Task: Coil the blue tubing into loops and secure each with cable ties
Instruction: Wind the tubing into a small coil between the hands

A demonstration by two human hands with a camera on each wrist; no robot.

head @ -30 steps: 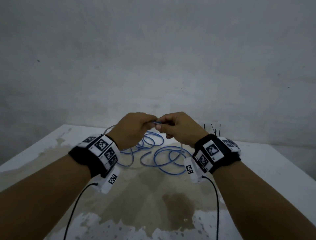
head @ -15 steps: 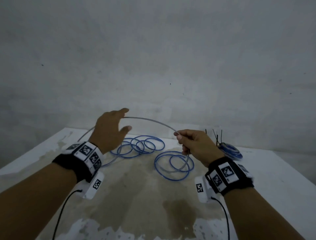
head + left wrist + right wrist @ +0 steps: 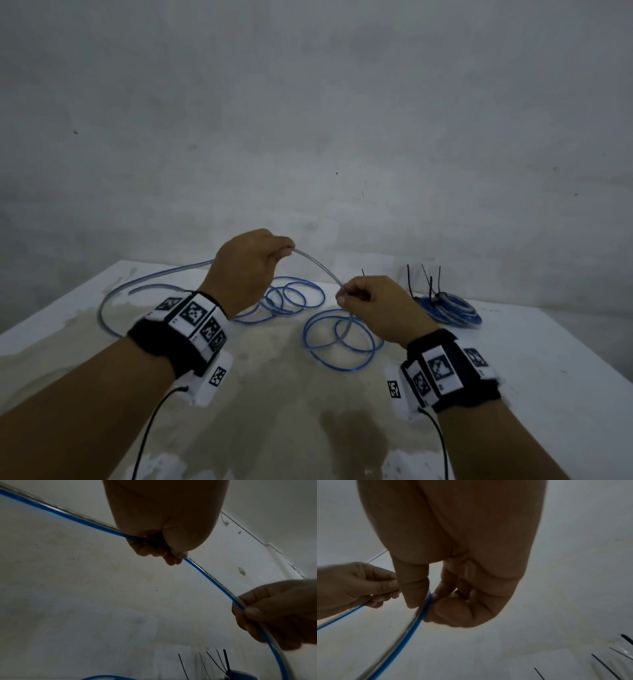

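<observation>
Tubing [image 3: 317, 267] spans an arched stretch between both hands above the tabletop [image 3: 548, 342]. Left hand [image 3: 250, 270], raised higher, has its grip curled round the blue line; right hand [image 3: 373, 308] pinches it between thumb and forefinger, lower and nearer the body. From the right-hand pinch the line drops into loose loops [image 3: 339, 337] lying flat on the stained surface; a second loose cluster [image 3: 291, 298] sits behind the left hand, with a long tail [image 3: 154, 277] running off toward the far left edge. One finished coil [image 3: 448, 310] rests far right, black cable ties [image 3: 424, 284] sticking up from it. Risks, as judged: the material looks springy, so a slack pinch could let the arch snap free and undo the turn being formed. Pulling the span taut may drag the loose loops together and tangle them. The tail near the edge could slide off and tug the rest. Spare ties are not clearly visible.
</observation>
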